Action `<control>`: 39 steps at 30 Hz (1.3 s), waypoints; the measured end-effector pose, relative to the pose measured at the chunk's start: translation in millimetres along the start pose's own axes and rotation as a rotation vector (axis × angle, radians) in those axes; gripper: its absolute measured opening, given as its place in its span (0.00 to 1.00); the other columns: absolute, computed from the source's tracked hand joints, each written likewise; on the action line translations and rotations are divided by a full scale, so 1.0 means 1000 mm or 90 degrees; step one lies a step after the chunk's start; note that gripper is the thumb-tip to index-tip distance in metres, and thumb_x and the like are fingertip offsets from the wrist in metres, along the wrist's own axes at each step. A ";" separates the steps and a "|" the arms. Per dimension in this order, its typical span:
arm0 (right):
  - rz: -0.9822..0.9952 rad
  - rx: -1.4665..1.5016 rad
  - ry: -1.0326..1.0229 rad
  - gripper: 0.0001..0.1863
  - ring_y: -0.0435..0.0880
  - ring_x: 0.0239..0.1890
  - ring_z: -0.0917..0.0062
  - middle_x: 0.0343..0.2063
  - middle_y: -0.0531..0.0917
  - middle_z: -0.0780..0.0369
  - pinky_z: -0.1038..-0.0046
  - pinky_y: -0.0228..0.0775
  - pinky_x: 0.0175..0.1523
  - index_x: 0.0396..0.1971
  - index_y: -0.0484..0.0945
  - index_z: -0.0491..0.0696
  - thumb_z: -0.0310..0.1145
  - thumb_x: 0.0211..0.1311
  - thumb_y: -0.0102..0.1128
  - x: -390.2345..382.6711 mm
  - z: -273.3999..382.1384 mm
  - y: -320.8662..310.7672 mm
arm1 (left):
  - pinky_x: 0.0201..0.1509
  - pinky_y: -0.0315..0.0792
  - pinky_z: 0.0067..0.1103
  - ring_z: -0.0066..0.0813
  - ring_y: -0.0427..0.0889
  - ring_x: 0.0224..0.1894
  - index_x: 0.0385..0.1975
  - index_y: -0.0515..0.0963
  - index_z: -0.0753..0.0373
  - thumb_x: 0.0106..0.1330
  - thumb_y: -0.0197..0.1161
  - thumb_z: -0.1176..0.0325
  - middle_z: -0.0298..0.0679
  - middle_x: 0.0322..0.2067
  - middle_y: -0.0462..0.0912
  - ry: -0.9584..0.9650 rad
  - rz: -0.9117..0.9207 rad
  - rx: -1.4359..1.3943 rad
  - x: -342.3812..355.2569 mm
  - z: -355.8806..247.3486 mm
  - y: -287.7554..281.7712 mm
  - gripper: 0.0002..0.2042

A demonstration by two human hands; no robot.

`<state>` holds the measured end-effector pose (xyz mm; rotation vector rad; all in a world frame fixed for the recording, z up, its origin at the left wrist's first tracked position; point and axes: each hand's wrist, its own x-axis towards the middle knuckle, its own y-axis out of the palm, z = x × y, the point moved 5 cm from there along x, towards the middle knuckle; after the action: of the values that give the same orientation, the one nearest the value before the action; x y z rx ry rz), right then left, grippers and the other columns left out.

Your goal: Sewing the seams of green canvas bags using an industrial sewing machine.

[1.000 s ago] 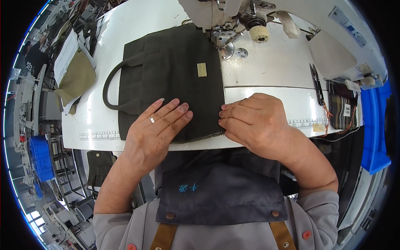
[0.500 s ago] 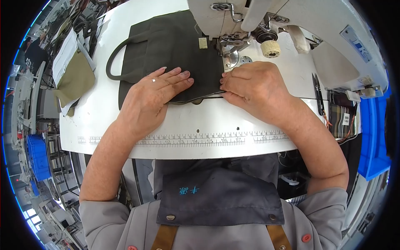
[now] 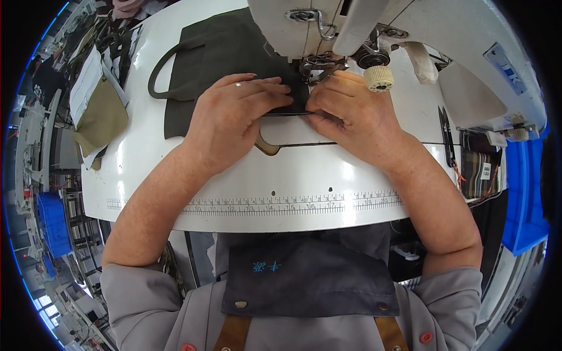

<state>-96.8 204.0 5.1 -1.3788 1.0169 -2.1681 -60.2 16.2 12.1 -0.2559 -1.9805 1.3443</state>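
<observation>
A dark green fabric bag (image 3: pixel 225 52) lies on the white sewing table, its looped handle (image 3: pixel 158 76) pointing left. Its right edge runs under the needle area (image 3: pixel 310 73) of a white sewing machine (image 3: pixel 363 23). My left hand (image 3: pixel 231 120) rests on the bag's near part, palm down and fingers stretched toward the machine. Close beside the needle area, my right hand (image 3: pixel 357 111) pinches the bag's near right corner between thumb and fingers. The needle itself is hard to make out behind the machine's parts.
Olive fabric (image 3: pixel 104 120) and white sheets hang together at the table's left. Black snips (image 3: pixel 448 137) lie at the right, near striped cloth (image 3: pixel 483 169) and a blue bin (image 3: pixel 524 199). A ruler strip (image 3: pixel 293 206) follows the front edge; a cutout (image 3: pixel 268 147) shows near my left wrist.
The bag has moved away from me, further under the machine, and both hands moved forward with it. My left hand has come closer to the right one. A small pale label is now out of sight.
</observation>
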 end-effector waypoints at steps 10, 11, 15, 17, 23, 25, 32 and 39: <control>0.063 0.025 -0.022 0.08 0.87 0.34 0.69 0.35 0.86 0.67 0.65 0.79 0.36 0.31 0.86 0.50 0.33 0.53 0.78 -0.005 0.003 -0.009 | 0.69 0.78 0.36 0.37 0.88 0.60 0.46 0.90 0.61 0.60 0.61 0.82 0.39 0.51 0.92 0.080 0.057 -0.098 -0.004 -0.004 0.005 0.18; 0.072 0.020 -0.018 0.08 0.87 0.36 0.70 0.36 0.86 0.67 0.67 0.79 0.36 0.33 0.88 0.50 0.31 0.53 0.79 -0.007 0.003 -0.012 | 0.69 0.78 0.35 0.36 0.88 0.59 0.47 0.90 0.60 0.61 0.61 0.81 0.39 0.51 0.92 0.080 0.059 -0.097 -0.003 -0.004 0.005 0.17; 0.115 -0.005 -0.002 0.09 0.87 0.36 0.72 0.36 0.86 0.66 0.68 0.79 0.36 0.37 0.90 0.50 0.29 0.55 0.78 -0.010 0.003 -0.016 | 0.69 0.78 0.33 0.34 0.87 0.60 0.49 0.90 0.60 0.65 0.61 0.78 0.37 0.51 0.92 0.088 0.090 -0.076 -0.001 -0.004 0.004 0.16; 0.132 -0.002 0.009 0.09 0.87 0.35 0.71 0.35 0.86 0.66 0.68 0.78 0.36 0.38 0.90 0.50 0.28 0.56 0.76 -0.010 0.001 -0.016 | 0.68 0.79 0.33 0.35 0.88 0.60 0.50 0.90 0.60 0.62 0.62 0.77 0.37 0.53 0.91 0.113 0.094 -0.068 -0.001 -0.005 0.002 0.17; 0.106 -0.019 0.025 0.08 0.86 0.32 0.66 0.31 0.85 0.65 0.63 0.78 0.36 0.39 0.89 0.51 0.32 0.59 0.74 -0.009 -0.003 -0.013 | 0.69 0.78 0.31 0.32 0.86 0.62 0.50 0.89 0.58 0.66 0.62 0.73 0.34 0.53 0.91 0.150 0.088 -0.015 0.005 0.002 0.003 0.15; 0.086 -0.026 0.030 0.08 0.86 0.31 0.63 0.28 0.85 0.64 0.60 0.77 0.36 0.39 0.89 0.51 0.34 0.60 0.73 -0.009 -0.004 -0.012 | 0.69 0.78 0.31 0.32 0.86 0.61 0.49 0.90 0.57 0.66 0.62 0.72 0.33 0.53 0.91 0.154 0.083 -0.003 0.007 0.007 0.005 0.15; 0.104 -0.099 0.076 0.12 0.83 0.27 0.62 0.21 0.83 0.60 0.59 0.74 0.36 0.47 0.89 0.54 0.40 0.66 0.71 -0.011 -0.008 -0.007 | 0.70 0.78 0.33 0.30 0.87 0.62 0.51 0.90 0.56 0.62 0.63 0.80 0.32 0.54 0.91 0.132 0.075 0.018 0.016 0.024 0.011 0.19; 0.109 -0.127 0.067 0.12 0.82 0.25 0.64 0.20 0.83 0.61 0.61 0.73 0.35 0.46 0.89 0.55 0.42 0.67 0.71 -0.011 -0.009 -0.006 | 0.72 0.76 0.32 0.30 0.86 0.62 0.52 0.90 0.56 0.61 0.61 0.83 0.32 0.55 0.91 0.102 0.063 0.029 0.019 0.029 0.015 0.22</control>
<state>-99.3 218.7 0.5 -1.2199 1.3711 -2.0774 -96.2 11.6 1.3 -0.4318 -1.8229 1.3854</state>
